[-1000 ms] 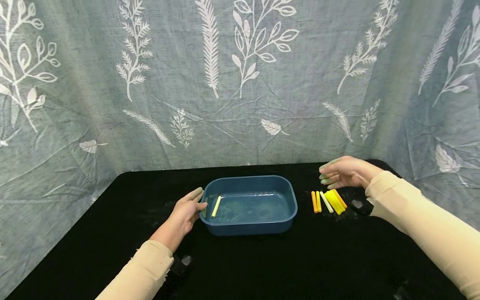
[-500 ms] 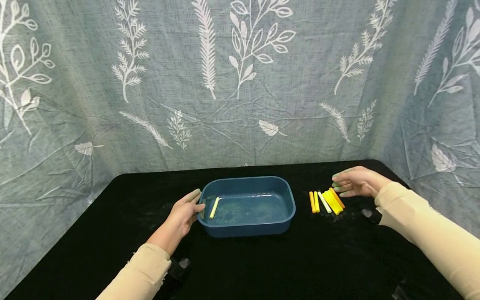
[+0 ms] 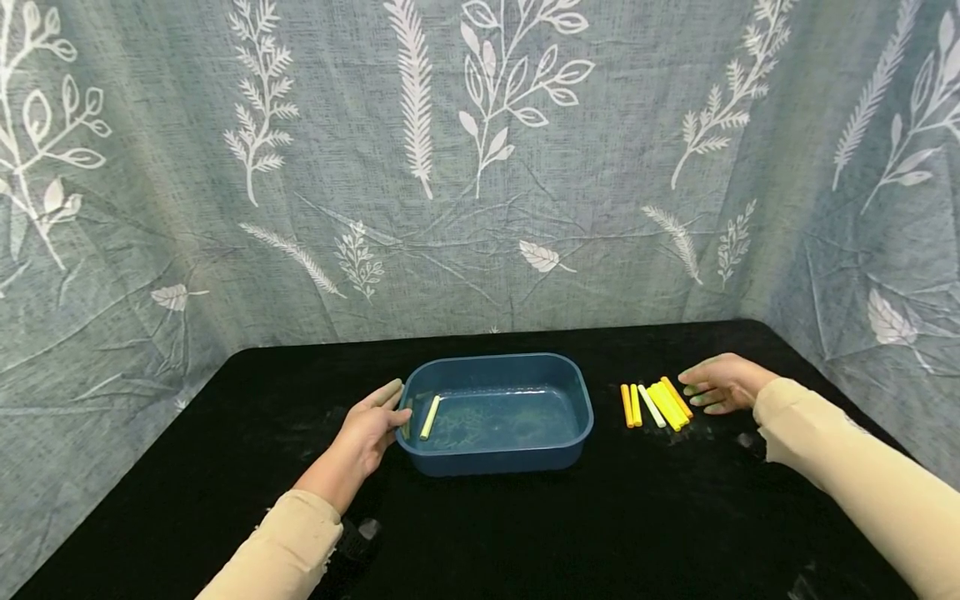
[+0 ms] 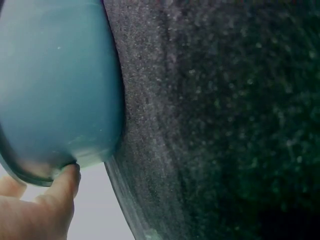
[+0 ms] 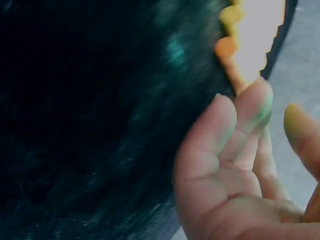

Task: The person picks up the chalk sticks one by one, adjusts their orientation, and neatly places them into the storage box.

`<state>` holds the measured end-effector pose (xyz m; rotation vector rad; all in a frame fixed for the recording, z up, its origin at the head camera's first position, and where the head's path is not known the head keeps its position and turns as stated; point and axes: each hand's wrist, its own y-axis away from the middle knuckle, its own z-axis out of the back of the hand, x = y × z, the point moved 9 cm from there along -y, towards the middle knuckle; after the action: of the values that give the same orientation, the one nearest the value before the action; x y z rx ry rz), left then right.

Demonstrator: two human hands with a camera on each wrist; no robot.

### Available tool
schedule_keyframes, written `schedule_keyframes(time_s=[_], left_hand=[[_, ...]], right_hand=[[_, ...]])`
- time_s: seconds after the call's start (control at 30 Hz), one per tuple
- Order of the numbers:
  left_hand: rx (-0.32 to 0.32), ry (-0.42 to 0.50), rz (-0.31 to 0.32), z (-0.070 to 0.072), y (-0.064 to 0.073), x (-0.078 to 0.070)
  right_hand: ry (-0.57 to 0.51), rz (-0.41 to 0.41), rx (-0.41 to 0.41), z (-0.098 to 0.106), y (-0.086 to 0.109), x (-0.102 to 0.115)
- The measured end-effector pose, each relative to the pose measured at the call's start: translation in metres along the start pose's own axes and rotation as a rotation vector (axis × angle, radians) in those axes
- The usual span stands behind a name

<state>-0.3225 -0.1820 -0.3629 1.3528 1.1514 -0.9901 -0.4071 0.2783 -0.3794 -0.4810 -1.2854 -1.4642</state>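
At its left end, a blue rectangular plastic tub [image 3: 495,460] is gripped by my left hand [image 3: 367,429], thumb over the rim and fingers along the outside. The left wrist view shows a fingertip [image 4: 67,177] against the tub's wall near the rim. Inside the tub lies one pale yellow chalk stick [image 3: 430,418], close to the left wall. On the right, orange, yellow and white chalk sticks [image 3: 667,406] lie side by side in a row. My right hand [image 3: 726,382] hovers just right of them with loosely bent fingers, holding nothing; green dust marks its fingertips [image 5: 262,107].
A black cloth covers the table [image 3: 525,533], with faint chalk smudges near the row of sticks. Behind the table hangs a grey-green curtain [image 3: 450,275] with white leaf patterns. The table's back edge runs just beyond the tub.
From above the chalk row, my right hand has moved right and nearer to me, now beside the row's right end. My left hand keeps its grip on the tub.
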Motion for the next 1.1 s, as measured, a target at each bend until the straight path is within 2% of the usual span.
schedule_keyframes(time_s=[0.13, 0.33, 0.57, 0.77, 1.1], left_hand=[[0.001, -0.003, 0.0, 0.001, 0.0, 0.0], [0.0, -0.003, 0.0, 0.0, 0.0, 0.001], [0.009, 0.0, -0.007, -0.001, 0.0, -0.001], [0.009, -0.008, -0.002, -0.001, 0.001, -0.001], [0.009, -0.013, -0.008, -0.001, 0.001, -0.001]], right_hand=[[0.077, -0.041, 0.016, -0.002, -0.006, -0.004], [0.133, 0.009, -0.001, -0.004, -0.021, 0.001], [0.206, -0.014, 0.023, -0.006, -0.032, 0.005], [0.249, -0.014, 0.045, -0.008, -0.034, 0.007], [0.22, -0.053, 0.002, 0.004, -0.023, -0.004]])
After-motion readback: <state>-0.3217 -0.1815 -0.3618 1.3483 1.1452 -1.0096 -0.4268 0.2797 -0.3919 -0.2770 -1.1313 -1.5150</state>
